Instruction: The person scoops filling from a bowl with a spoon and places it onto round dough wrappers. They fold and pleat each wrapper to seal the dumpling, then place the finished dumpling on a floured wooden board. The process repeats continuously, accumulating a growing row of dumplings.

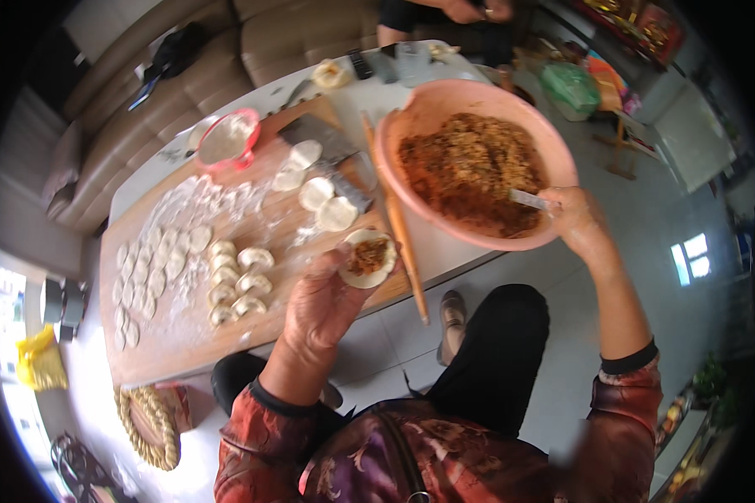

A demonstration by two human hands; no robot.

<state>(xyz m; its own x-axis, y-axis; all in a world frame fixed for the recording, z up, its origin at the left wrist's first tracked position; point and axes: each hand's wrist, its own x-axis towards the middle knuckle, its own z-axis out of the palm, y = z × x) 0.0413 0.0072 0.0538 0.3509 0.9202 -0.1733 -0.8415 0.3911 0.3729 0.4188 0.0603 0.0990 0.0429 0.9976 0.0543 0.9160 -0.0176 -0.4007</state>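
My left hand [319, 300] holds up a round dough wrapper [385, 271] with a mound of brown filling [369, 255] in its middle. My right hand [576, 217] grips the pale handle of a utensil [527, 199], whose far end is sunk in the filling and hidden. That filling lies in a large pink plastic basin [557, 141] at the table's right side. Left of my left hand, folded dumplings [250, 283] stand in two rows on a floured wooden board [182, 349]. Flattened wrappers [336, 214] lie beyond my left hand.
Several small dough rounds [157, 283] cover the board's left part. A wooden rolling pin [402, 242] juts over the table's near edge, beside the basin. Behind are a cleaver [318, 135] and a red-rimmed flour bowl [229, 138]. Another person's hands [472, 11] show at the sofa.
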